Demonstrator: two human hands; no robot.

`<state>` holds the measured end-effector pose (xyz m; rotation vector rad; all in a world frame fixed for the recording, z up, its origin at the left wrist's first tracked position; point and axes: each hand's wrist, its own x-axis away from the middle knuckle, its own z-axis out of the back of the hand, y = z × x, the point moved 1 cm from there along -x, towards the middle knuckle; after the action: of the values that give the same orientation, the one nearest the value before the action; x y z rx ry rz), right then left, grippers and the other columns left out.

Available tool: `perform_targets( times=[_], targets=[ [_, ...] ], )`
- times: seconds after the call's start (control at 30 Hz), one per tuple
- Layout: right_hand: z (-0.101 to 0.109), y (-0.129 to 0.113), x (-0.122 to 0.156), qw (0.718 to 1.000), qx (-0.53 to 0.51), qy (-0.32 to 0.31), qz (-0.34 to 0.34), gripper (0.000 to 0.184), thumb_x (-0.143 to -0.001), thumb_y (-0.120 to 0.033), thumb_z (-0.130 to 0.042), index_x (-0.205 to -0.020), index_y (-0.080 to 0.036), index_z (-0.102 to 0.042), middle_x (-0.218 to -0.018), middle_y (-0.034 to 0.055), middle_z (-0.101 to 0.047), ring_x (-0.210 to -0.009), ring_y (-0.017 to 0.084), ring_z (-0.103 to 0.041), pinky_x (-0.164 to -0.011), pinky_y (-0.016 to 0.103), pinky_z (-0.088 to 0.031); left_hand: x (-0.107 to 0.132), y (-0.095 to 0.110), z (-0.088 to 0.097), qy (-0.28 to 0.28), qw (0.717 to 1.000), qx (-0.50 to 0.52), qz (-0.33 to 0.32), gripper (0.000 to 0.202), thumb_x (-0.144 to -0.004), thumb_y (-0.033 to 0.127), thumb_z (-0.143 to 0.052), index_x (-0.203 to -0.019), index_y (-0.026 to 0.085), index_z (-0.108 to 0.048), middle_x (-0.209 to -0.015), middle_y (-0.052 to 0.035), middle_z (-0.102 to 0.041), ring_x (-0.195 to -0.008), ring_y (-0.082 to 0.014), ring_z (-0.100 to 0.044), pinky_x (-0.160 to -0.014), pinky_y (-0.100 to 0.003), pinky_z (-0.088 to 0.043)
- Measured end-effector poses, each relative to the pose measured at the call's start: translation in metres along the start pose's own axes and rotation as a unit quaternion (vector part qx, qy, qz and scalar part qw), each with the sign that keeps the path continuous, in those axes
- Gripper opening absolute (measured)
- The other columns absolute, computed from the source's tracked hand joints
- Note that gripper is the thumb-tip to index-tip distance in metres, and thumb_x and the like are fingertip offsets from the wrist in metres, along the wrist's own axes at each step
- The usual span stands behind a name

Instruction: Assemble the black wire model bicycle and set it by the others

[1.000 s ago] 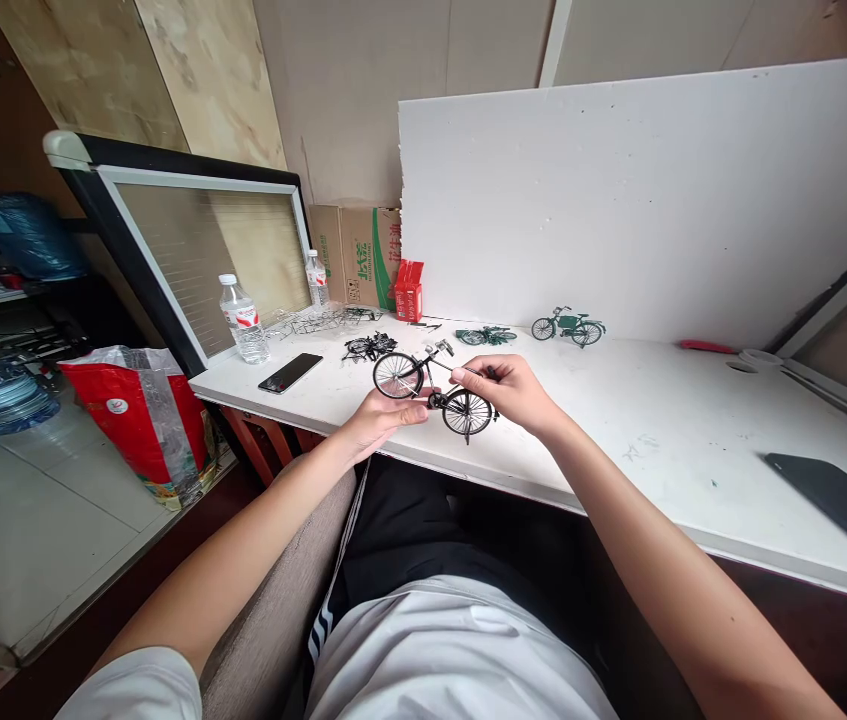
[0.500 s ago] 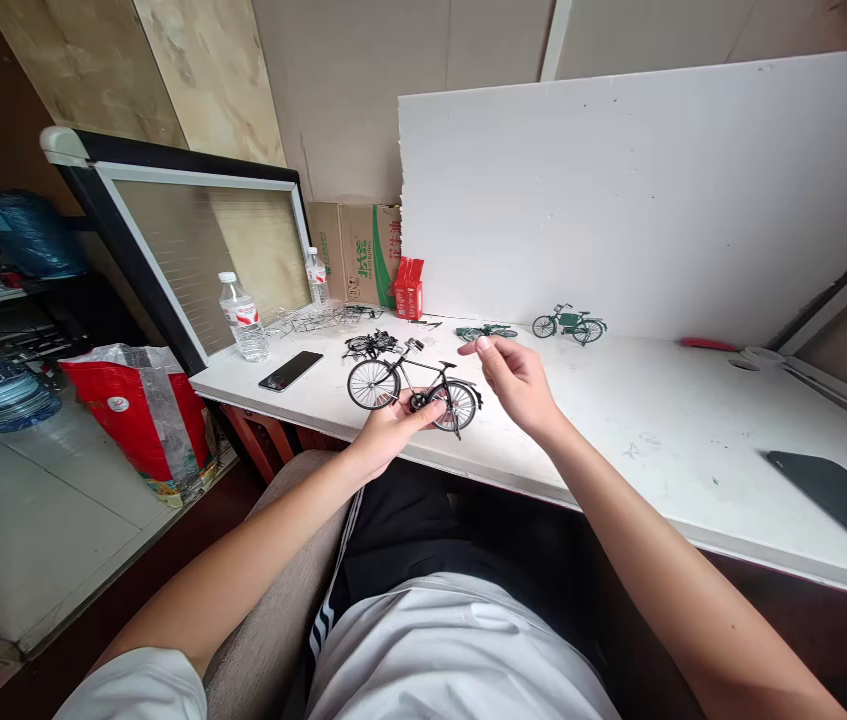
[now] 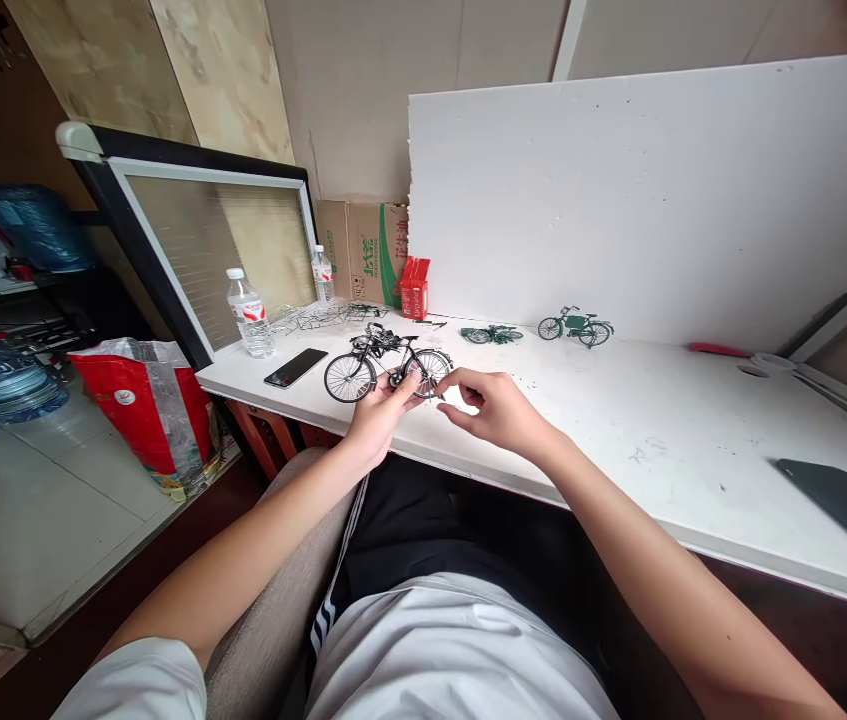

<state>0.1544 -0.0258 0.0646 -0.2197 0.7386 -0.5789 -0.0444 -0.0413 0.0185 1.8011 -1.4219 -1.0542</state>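
In my left hand is a small black model bicycle, held upright above the desk's front edge. My left thumb lies across it near the crank and rear wheel, and the fingers pass behind. My right hand is at the rear wheel, with index finger and thumb curved and apart. Its fingertips are close to the kickstand; whether they touch it I cannot tell. Behind the bicycle's handlebar lies a heap of black parts, partly hidden. Farther back, a green model bicycle stands upright, and green model parts lie flat.
On the white desk are a dark phone, two water bottles, wire-like sprue frames and a small red box. A dark flat case lies at right. A white panel borders the back.
My left hand has moved the black model bicycle slightly left and up. My right hand has come down to its rear wheel, with thumb and index finger now parted.
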Motion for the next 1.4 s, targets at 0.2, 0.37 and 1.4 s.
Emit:
perform_targets(
  times=[0.2,0.37,1.4],
  targets=[
    [-0.003,-0.015,0.004,0.981,0.182,-0.036,0.056,0.031,-0.097,-0.012,-0.059,-0.122,-0.023,-0.073,-0.096,0.0044,-0.079,-0.072,0.016,-0.064,-0.064,0.028,-0.034,0.005,-0.004,-0.003,0.001,1.000,-0.005,0.022,0.042,-0.078,0.041,-0.093,-0.109,0.018,-0.075,-0.121,-0.0088,-0.077,-0.118,-0.0270,-0.071,-0.112,-0.049,-0.053],
    [-0.010,-0.016,0.004,0.965,0.253,-0.039,0.051,0.028,-0.100,-0.014,-0.055,-0.118,-0.022,-0.075,-0.091,0.0047,-0.079,-0.070,0.017,-0.065,-0.060,0.030,-0.028,0.006,-0.005,-0.004,-0.005,0.999,-0.005,0.034,0.041,-0.079,0.039,-0.093,-0.109,0.018,-0.075,-0.118,-0.0074,-0.077,-0.115,-0.0248,-0.072,-0.113,-0.049,-0.053],
    [-0.012,-0.009,0.001,0.985,-0.018,0.162,-0.062,0.021,-0.097,-0.040,-0.068,-0.097,-0.020,-0.077,-0.060,-0.0029,-0.055,-0.054,0.013,-0.043,-0.059,0.028,-0.038,0.004,-0.014,0.002,-0.121,0.990,-0.067,0.019,0.043,-0.084,0.038,-0.088,-0.121,0.020,-0.074,-0.134,-0.0105,-0.073,-0.126,-0.0301,-0.068,-0.115,-0.052,-0.052]
  ],
)
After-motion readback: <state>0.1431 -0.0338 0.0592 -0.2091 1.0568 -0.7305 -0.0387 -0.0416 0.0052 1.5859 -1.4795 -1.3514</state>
